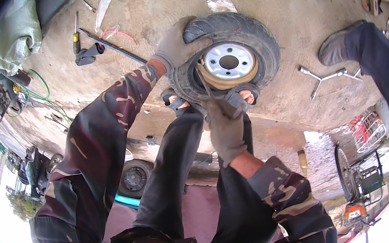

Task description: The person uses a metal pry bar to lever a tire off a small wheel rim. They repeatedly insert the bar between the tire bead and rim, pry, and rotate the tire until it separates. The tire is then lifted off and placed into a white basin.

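A black tyre (269, 42) lies flat on the floor around a silver wheel rim (228, 62) with a tan outer edge. My left hand (178, 43), in a grey work glove, grips the tyre's left side, its thumb over the sidewall. In my right hand (226, 129), also gloved and closed, is a tyre lever (204, 80). Its far end lies in the gap between the tyre and the rim's lower left edge. Both my feet, in open-toed sandals (243, 96), are against the tyre's near side.
Left of the tyre lie a long pry bar (114, 49), a screwdriver (76, 36) and a dark cloth (88, 55). A three-way lug wrench (326, 80) lies to the right, near another person's shoe (336, 47). A bicycle (357, 176) is at the right; green cord (42, 94) is at the left.
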